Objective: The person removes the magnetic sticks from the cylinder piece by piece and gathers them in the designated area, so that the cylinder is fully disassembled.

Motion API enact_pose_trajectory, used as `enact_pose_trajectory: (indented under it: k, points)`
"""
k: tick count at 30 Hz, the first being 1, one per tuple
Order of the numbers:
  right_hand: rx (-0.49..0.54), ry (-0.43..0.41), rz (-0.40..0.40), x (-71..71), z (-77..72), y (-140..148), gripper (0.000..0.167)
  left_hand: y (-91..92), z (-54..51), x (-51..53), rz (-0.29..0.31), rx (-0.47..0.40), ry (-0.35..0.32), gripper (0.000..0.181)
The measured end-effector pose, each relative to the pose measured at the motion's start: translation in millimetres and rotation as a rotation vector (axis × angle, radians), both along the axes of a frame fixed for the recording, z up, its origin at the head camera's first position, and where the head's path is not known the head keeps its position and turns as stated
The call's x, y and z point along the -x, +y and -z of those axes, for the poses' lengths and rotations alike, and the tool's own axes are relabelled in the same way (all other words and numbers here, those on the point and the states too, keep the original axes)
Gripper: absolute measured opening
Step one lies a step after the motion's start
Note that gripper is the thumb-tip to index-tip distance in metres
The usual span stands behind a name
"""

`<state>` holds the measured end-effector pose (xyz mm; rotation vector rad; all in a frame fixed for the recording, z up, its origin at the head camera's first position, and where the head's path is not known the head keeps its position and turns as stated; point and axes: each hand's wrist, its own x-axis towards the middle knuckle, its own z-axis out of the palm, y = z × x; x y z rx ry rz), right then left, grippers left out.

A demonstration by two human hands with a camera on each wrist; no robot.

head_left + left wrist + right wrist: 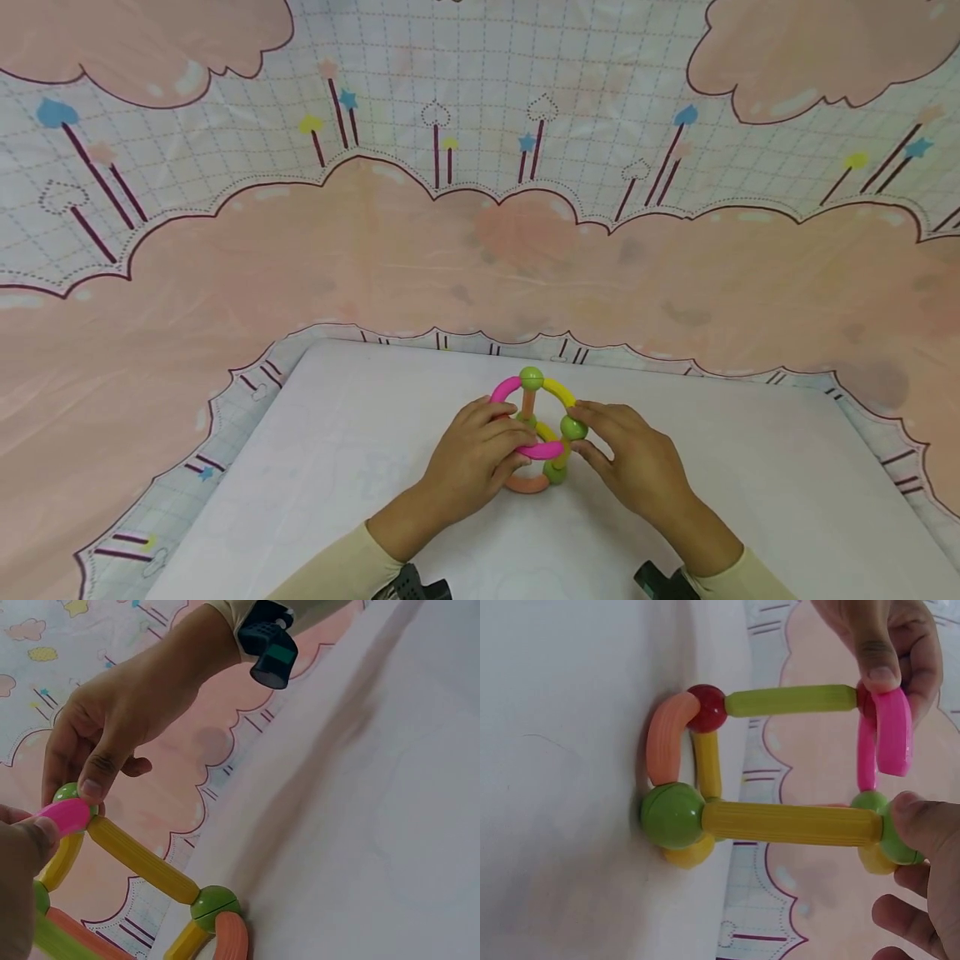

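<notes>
A frame of coloured rods and balls, a magnetic stick-and-ball toy point(557, 389), stands on the white tabletop. My left hand point(480, 450) pinches a curved pink rod point(894, 735) at the upper side, by a red ball point(707, 709) level. With thumb and fingers my right hand point(637, 458) holds an upper green ball point(573, 427). The pink rod's free end points toward that ball; whether they touch I cannot tell. Below it, a straight yellow rod point(791, 823) runs down to a lower green ball point(673, 815). Curved orange rods point(527, 483) lie along the base.
The white tabletop point(300, 500) spreads around the toy on both sides. Beyond its far edge hangs or lies a cloud-patterned cloth point(420, 258). Dark wrist cameras point(420, 583) sit at both cuffs.
</notes>
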<state>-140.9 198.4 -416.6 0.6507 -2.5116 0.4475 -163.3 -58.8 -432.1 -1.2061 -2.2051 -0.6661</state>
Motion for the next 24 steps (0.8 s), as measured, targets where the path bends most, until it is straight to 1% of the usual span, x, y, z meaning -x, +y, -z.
enact_pose_trajectory:
  k: [4,5,9,11,13,17,20,24]
  points:
    - [-0.007,-0.017,0.016,-0.2,-1.3,-1.7,0.054,-1.8,-1.1,0.7,-0.006,0.028,-0.021,0.031]
    - [-0.008,-0.023,0.019,-0.4,-1.5,-2.3,0.054,-2.2,-1.1,0.7,-0.010,0.035,-0.035,0.033]
    - [-0.012,-0.034,0.020,-0.8,-2.1,-4.5,0.057,-4.5,0.1,0.6,-0.040,0.064,-0.062,0.045]
    - [-0.012,-0.035,0.020,-0.7,-2.2,-5.3,0.058,-5.4,0.8,0.8,-0.042,0.057,-0.078,0.051]
    - [-0.009,-0.039,0.024,-0.9,-2.5,-5.8,0.058,-6.2,1.5,1.3,-0.033,0.037,-0.079,0.055]
    - [0.001,-0.057,0.036,-1.5,-2.9,-6.6,0.058,-9.1,2.5,3.2,-0.021,0.010,-0.059,0.061]
    - [0.006,-0.070,0.045,-2.1,-3.2,-7.4,0.058,-13.8,3.2,4.6,-0.019,0.011,-0.050,0.057]
    - [0.004,-0.084,0.059,-2.6,-4.5,-8.5,0.058,-21.6,3.6,6.6,-0.023,0.010,-0.054,0.043]
